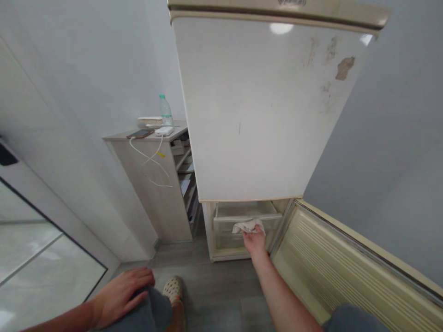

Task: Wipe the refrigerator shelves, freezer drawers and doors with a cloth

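Observation:
My right hand [254, 240] grips a white cloth [247, 226] against the front of a clear plastic drawer [224, 237]. That drawer sits in the lower compartment of a white fridge [256, 110]. Part of the cloth is bunched under my fingers, and the fingertips are partly hidden by it. My left hand [126, 293] rests on my left knee with its fingers stretched out and holds nothing.
The lower fridge door [346, 267] stands open to the right. At the left is a wooden shelf unit [148, 184] bearing a plastic bottle [166, 113], a phone [140, 133] and a white charger [164, 131] with a hanging cable. A glass-panelled door [38, 249] is farther left.

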`<state>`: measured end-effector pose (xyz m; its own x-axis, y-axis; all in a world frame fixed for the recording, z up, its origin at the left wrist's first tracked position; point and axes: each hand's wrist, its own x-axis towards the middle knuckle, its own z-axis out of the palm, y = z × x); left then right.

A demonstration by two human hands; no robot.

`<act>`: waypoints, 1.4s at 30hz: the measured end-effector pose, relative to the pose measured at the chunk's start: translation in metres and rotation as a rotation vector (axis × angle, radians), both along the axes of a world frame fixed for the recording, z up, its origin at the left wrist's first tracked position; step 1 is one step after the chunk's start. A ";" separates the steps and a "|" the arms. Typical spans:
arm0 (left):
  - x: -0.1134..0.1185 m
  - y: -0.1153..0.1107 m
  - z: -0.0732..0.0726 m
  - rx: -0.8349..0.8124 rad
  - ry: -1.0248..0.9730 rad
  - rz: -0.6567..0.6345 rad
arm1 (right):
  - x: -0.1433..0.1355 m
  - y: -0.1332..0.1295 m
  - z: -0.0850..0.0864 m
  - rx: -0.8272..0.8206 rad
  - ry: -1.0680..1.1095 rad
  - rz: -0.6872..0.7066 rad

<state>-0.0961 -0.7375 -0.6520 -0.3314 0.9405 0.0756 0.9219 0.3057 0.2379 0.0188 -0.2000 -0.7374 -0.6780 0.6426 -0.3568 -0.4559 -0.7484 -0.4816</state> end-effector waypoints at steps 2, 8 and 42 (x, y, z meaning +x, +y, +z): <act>-0.005 0.004 -0.009 -0.060 -0.097 0.119 | 0.018 -0.008 -0.006 0.035 -0.007 0.007; -0.010 0.089 -0.033 0.074 -0.578 0.511 | 0.059 -0.028 -0.008 -0.058 -0.027 -0.049; 0.093 0.249 -0.112 0.454 -1.541 0.748 | 0.143 -0.002 0.026 0.142 -0.403 0.007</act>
